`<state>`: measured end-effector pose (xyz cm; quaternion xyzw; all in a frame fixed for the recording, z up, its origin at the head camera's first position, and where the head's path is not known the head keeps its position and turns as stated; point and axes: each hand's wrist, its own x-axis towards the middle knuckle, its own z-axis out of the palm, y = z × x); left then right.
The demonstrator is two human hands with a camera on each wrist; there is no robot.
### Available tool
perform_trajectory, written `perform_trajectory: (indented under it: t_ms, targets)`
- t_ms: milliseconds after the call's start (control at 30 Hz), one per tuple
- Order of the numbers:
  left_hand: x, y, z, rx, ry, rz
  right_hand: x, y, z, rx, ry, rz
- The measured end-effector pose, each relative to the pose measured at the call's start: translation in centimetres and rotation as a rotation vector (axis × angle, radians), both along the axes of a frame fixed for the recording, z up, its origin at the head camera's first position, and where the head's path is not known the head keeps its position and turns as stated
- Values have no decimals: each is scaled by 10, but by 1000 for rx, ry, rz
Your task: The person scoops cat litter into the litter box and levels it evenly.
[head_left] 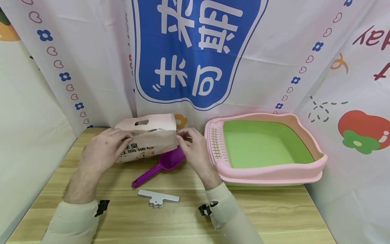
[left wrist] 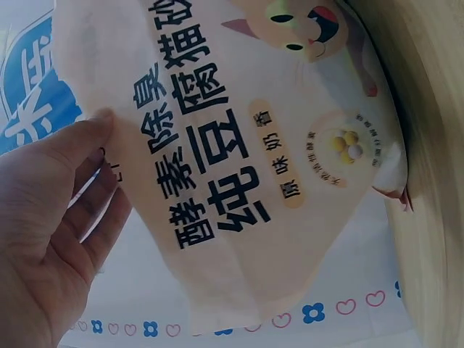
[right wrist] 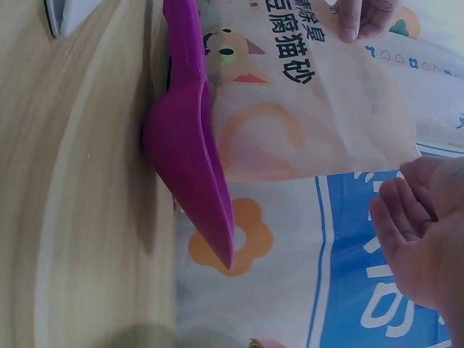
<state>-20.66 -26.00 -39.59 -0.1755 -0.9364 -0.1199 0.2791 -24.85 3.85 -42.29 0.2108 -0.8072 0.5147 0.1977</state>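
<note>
A pale cat litter bag [head_left: 152,139] stands at the back of the table, with a cut-out handle slot at its top. My left hand [head_left: 102,147] pinches the bag's upper left edge between thumb and fingers; the left wrist view shows the printed front of the bag [left wrist: 283,239] hanging beside that hand. At the upper right corner, my right hand [head_left: 195,149] pinches the bag's edge with thumb and forefinger, its other fingers loosely bent in the right wrist view. In front of the bag, a purple scoop [head_left: 172,160] lies with its handle pointing front left.
A silver clip [head_left: 158,197] lies on the wooden table [head_left: 146,223], in front of the scoop. To the right stands a green litter box with a pink rim [head_left: 271,172], close to my right hand. A printed curtain [head_left: 274,51] hangs behind everything.
</note>
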Motion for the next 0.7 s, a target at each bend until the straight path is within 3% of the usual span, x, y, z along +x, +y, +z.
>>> perform_trajectory:
  t_ms: [167, 400, 700]
  targets:
    - [1, 4, 1, 27, 58, 34, 5, 2, 5, 126, 192, -72]
    - [2, 9, 1, 56, 99, 77, 16, -1, 15, 300, 423, -97]
    - [1, 11, 0, 45, 116, 59, 26, -18, 21, 448, 562, -108]
